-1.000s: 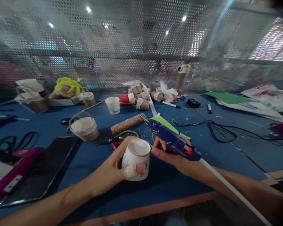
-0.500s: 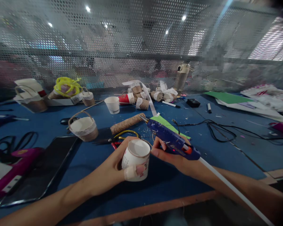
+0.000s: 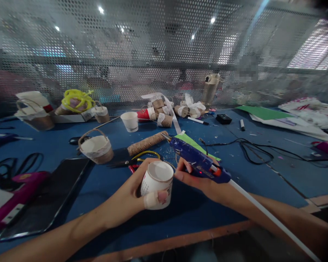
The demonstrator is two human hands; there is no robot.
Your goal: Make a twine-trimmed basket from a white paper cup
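Note:
My left hand (image 3: 136, 185) is wrapped round a white paper cup (image 3: 157, 182) with a printed pattern, its mouth facing up. A bandage covers part of that thumb. In my right hand (image 3: 192, 178) is a blue glue gun (image 3: 198, 158), its nozzle pointing up and left, with a long white glue stick (image 3: 262, 211) sticking out of its back. A small red light glows on the gun's side. Beyond the cup lie a roll of brown twine (image 3: 146, 143) and scissors (image 3: 125, 162) with black blades. The nozzle is apart from the cup, above the twine's right end.
A twine-wrapped cup basket (image 3: 97, 147) stands left, near a black tablet-like slab (image 3: 51, 196) and a magenta glue gun (image 3: 22, 196). Farther back are a plain paper cup (image 3: 130, 122), a heap of small wrapped cups (image 3: 161, 109) and a bottle (image 3: 211, 89). A black cable (image 3: 246, 145) crosses the right side.
Almost nothing differs. The glue gun has shifted very slightly left in view, and both hands keep their hold.

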